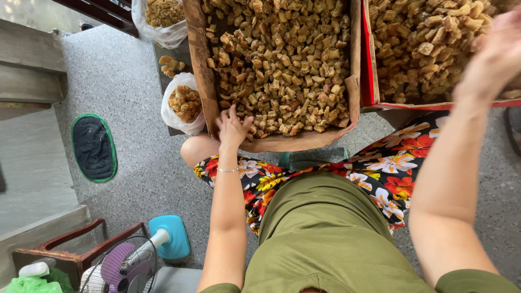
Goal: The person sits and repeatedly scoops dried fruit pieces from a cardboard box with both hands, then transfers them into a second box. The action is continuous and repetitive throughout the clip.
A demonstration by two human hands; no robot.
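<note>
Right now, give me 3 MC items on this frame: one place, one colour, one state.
1. Where is the left hand?
A. at the near edge of the brown cardboard box
B. on the fan
C. on the mat

2. What colour is the base of the fan?
A. red
B. light blue
C. black

3. What state is the left hand in?
A. clenched in a fist
B. fingers spread open over the fried chunks
C. wrapped round a bag

Key: 1 A, it sits at the box's near rim; 2 B, the base by the chair is light blue; 3 B, the fingers are splayed over the chunks.
</note>
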